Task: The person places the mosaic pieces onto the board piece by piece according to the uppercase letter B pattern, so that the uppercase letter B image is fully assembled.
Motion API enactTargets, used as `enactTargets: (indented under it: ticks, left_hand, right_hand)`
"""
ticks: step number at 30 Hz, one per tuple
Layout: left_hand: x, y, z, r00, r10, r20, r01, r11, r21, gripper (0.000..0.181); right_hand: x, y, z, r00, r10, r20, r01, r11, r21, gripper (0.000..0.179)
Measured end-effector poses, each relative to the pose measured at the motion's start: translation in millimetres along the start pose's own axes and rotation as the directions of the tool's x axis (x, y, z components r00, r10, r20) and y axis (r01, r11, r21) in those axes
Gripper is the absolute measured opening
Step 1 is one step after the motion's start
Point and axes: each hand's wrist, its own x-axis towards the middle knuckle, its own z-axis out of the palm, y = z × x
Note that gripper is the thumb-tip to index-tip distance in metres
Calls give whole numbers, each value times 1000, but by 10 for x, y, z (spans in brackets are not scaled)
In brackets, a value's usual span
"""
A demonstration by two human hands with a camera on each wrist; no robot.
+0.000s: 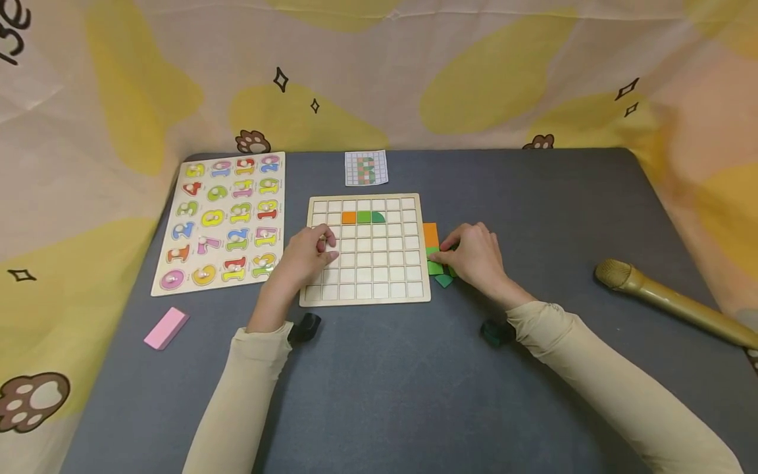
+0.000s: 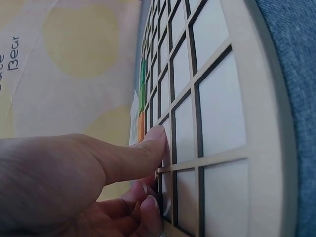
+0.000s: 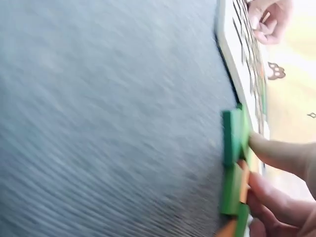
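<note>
A square wooden grid board [image 1: 365,297] lies mid-table. In its second row sit an orange square tile [image 1: 349,218], a green square tile [image 1: 364,217] and a green rounded tile [image 1: 378,217]. My left hand [image 1: 304,255] is over the board's left side, fingers loosely bent, thumb and fingertips apart with nothing between them. My right hand [image 1: 474,255] is at a small pile of tiles beside the board's right edge. There its thumb and fingertips touch green tiles [image 3: 232,143] and an orange tile [image 3: 244,182]; blur and overlap hide whether one is pinched.
A number puzzle board [image 1: 225,224] lies at the left, with a pink block [image 1: 166,328] in front of it. Behind the grid is a printed pattern card [image 1: 366,168]. A gold microphone [image 1: 669,299] lies at the right. A patterned cloth [image 1: 379,72] hangs behind the table.
</note>
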Motion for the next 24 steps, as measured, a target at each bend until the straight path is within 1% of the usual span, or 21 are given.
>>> enactTargets:
  ticks: [3, 9, 13, 19, 21, 24]
  left_hand:
    - [-1, -6, 2, 1000, 1, -2, -1, 1000, 2, 12]
    - [0, -12, -2, 1000, -1, -1, 1, 1000, 4, 12]
    - [-2, -4, -11, 1000, 1, -1, -1, 1000, -2, 12]
    - [-4, 8, -10, 1000, 4, 2, -4, 1000, -10, 12]
    - [-3, 7, -8, 1000, 3, 2, -3, 1000, -9, 12]
    - [3, 5, 1, 1000, -3, 3, 3, 1000, -9, 12]
  right_hand:
    - [-62, 10, 60, 998, 42, -47, -39, 997, 61, 27]
    - [-138, 29, 171, 990, 68, -121, -48, 985, 164, 23]
    - [-148, 38, 196, 987, 85, -133, -55, 975, 215, 23]
    - [-123, 38, 184, 986, 108, -127, -69, 958, 279, 22]
    - [-124, 20, 182, 988, 97, -117, -62, 961, 271, 25]
    - [-133, -25, 180, 992, 77, -104, -53, 976, 210, 30]
